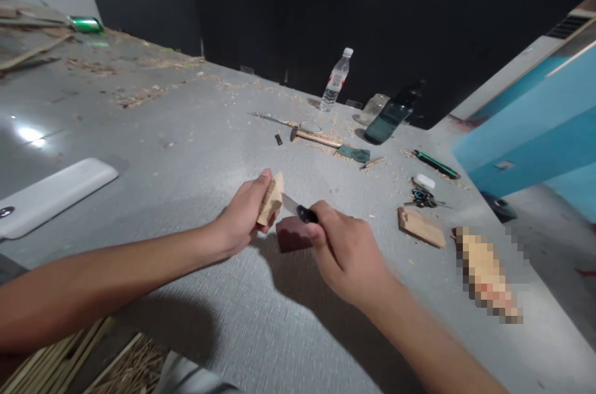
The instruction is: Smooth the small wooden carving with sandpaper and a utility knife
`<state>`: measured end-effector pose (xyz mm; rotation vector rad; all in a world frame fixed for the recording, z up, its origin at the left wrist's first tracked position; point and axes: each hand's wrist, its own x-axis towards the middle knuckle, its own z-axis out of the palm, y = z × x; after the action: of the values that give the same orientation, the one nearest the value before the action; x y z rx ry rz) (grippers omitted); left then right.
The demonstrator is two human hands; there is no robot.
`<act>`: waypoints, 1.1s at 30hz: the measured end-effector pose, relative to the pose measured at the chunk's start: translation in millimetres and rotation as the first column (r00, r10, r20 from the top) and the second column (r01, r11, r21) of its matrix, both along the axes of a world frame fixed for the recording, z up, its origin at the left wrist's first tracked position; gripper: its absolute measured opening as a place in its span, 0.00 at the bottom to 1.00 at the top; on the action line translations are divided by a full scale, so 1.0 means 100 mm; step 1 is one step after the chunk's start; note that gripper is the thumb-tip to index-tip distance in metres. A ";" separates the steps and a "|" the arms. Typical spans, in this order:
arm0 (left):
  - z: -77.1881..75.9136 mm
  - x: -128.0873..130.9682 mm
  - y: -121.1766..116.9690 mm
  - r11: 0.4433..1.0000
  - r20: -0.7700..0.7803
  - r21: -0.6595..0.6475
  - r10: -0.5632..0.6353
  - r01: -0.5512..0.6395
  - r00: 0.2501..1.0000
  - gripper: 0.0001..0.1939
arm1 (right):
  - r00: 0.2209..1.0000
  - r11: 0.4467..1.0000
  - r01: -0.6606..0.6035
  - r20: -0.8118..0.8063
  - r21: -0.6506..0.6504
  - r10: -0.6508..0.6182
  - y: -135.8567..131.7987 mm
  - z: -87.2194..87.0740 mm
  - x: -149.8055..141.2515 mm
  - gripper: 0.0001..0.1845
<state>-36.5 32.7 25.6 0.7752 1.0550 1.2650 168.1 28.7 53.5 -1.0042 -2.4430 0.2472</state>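
My left hand (246, 208) is closed round a small pale wood block (272, 201), thumb along its upper side. In my right hand (347, 245) is a knife (305, 213) with a black handle, its short blade pointing left at the block's right face. Whether the edge touches the wood I cannot tell. Beneath the knife a dark reddish-brown flat piece (292, 236) lies on the grey table (186, 146), partly hidden by my right hand.
Beyond my hands lie a hammer (321, 138) and wood shavings. A water bottle (337, 80) and a dark bottle (391, 118) stand near the black wall. To the right are a wooden board (421, 228) and a green-black pen-shaped tool (436, 164); at left, a white case-like object (60, 195).
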 end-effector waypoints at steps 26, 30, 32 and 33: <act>0.13 0.02 -0.02 0.996 0.053 -0.064 -0.061 0.064 0.997 0.28 | 0.993 0.994 0.100 -0.056 -0.039 -0.102 0.18 -0.01 0.14 0.29; 0.16 -0.01 -0.04 0.993 0.051 -0.060 -0.095 0.097 0.994 0.29 | 0.998 0.993 -0.070 -0.013 -0.093 0.069 -0.11 -0.10 -0.20 0.24; 0.14 -0.01 -0.07 0.992 0.049 -0.051 -0.111 0.113 0.993 0.30 | 0.997 0.993 -0.074 -0.024 -0.092 0.072 -0.13 -0.13 -0.21 0.23; 0.13 0.00 -0.09 0.992 0.047 -0.047 -0.115 0.117 0.992 0.30 | 0.997 0.993 -0.076 -0.033 -0.090 0.073 -0.13 -0.14 -0.20 0.23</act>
<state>-36.9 24.2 38.5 0.7561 0.9880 1.1478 148.1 15.9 39.5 -0.9412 -2.4643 0.3995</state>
